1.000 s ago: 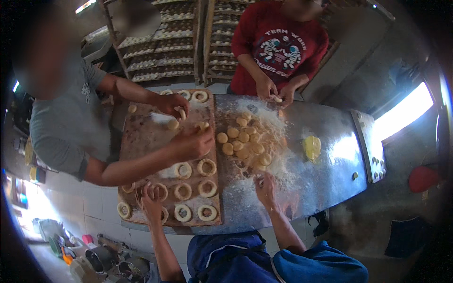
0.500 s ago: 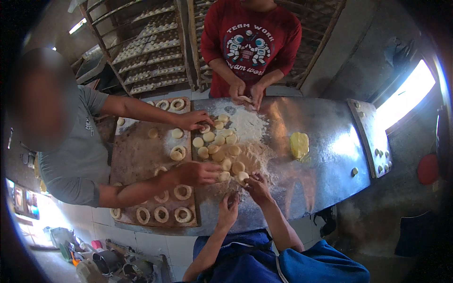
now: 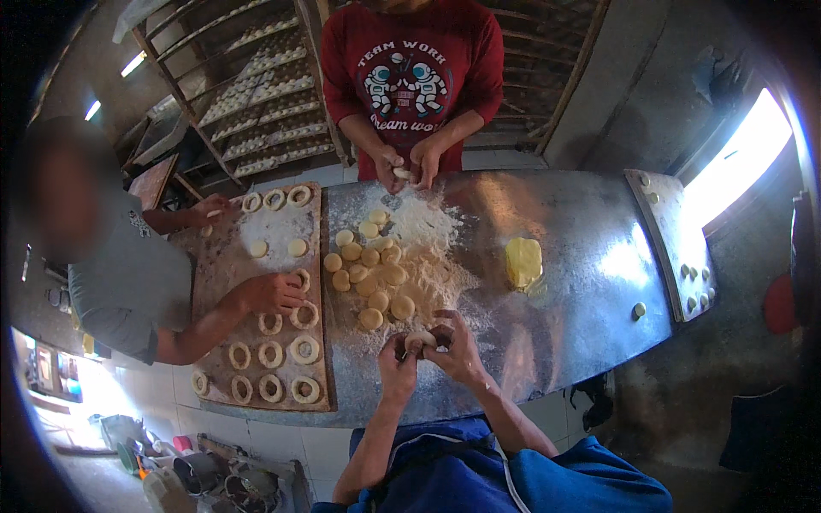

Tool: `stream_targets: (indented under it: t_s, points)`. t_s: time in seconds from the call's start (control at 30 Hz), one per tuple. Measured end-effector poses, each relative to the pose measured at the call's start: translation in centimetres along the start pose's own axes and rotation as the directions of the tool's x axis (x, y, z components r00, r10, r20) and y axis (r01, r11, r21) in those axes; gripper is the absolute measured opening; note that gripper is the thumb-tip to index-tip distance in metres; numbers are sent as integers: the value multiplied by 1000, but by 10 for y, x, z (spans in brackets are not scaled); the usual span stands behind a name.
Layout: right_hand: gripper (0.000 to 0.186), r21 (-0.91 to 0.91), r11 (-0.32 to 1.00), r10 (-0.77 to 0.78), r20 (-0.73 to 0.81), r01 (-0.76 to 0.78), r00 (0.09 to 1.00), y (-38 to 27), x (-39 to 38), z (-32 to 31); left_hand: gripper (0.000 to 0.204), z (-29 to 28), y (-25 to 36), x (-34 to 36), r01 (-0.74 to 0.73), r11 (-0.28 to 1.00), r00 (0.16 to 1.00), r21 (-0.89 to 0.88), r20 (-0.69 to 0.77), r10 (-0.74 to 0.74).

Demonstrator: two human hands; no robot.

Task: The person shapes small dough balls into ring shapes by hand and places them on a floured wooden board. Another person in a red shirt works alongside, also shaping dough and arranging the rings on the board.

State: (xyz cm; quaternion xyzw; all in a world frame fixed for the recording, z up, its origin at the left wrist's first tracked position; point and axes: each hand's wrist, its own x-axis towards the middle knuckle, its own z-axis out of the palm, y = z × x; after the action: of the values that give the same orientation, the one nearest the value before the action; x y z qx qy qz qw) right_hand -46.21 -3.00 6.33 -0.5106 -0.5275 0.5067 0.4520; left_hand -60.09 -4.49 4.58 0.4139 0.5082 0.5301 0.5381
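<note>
Near the front edge of the metal table, my left hand (image 3: 398,369) and my right hand (image 3: 459,352) meet around a piece of dough (image 3: 420,339). Fingers of both hands are closed on it, and they partly hide its shape; it looks like a small ring. Just beyond my hands lies a cluster of round dough pieces (image 3: 377,300), beside a heap of loose flour (image 3: 438,272). Some of these rounds touch or overlap.
At left, a wooden board (image 3: 224,315) carries dough rings; a co-worker's hand (image 3: 272,293) touches one. Across the table, a person in red holds dough (image 3: 402,173). A yellow block (image 3: 523,262) sits right of the flour, a second board (image 3: 658,231) at the far right.
My right hand has taken a dough round from the cluster, and both hands have come together on it. The left co-worker's hands have moved from the cluster to the board.
</note>
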Motion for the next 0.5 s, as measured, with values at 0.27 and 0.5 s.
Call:
stream_targets:
  t_s: [0.27,0.5]
  points:
    - [32,398,854,275,204,-336,940,15,23,-17,30,3,-6,-6,257,831,956,-493,255,-145]
    - [50,82,995,56,-12,-55,998,52,9,9,32,-17,-25,8,164,731,986,-663,120,-112]
